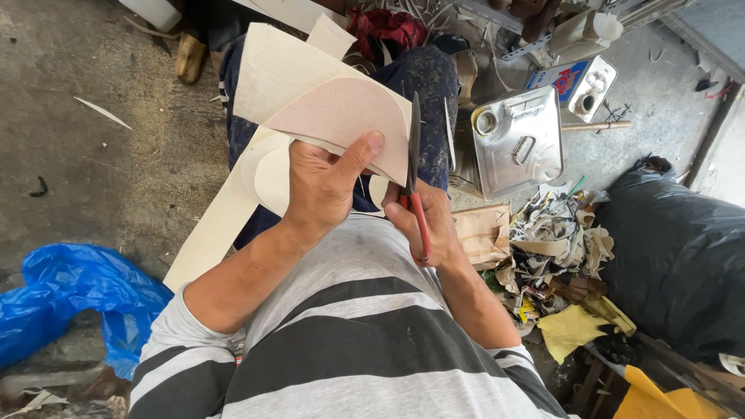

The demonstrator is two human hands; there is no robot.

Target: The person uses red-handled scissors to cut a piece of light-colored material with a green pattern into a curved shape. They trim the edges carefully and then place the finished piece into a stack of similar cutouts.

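While the left hand [322,190] pinches the pinkish curved sheet [341,116] up over the lap to steady its edge, the right hand [423,225], fingers closed round red-handled scissors [415,174], sets the blade alongside, scrap heap [555,248] just beside.

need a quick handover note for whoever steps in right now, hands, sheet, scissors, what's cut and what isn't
Left hand: grips the pinkish-beige curved sheet of stiff material, thumb on top, held over the lap.
Right hand: holds the red-handled scissors, blades pointing up at the sheet's right edge.
Done: the sheet's upper edge is already a rounded curve.
Left: the blades sit at the right edge; the cut there is not finished.
Nearby: cream sheets lie under it, a pile of offcuts beside a square metal can on the right.
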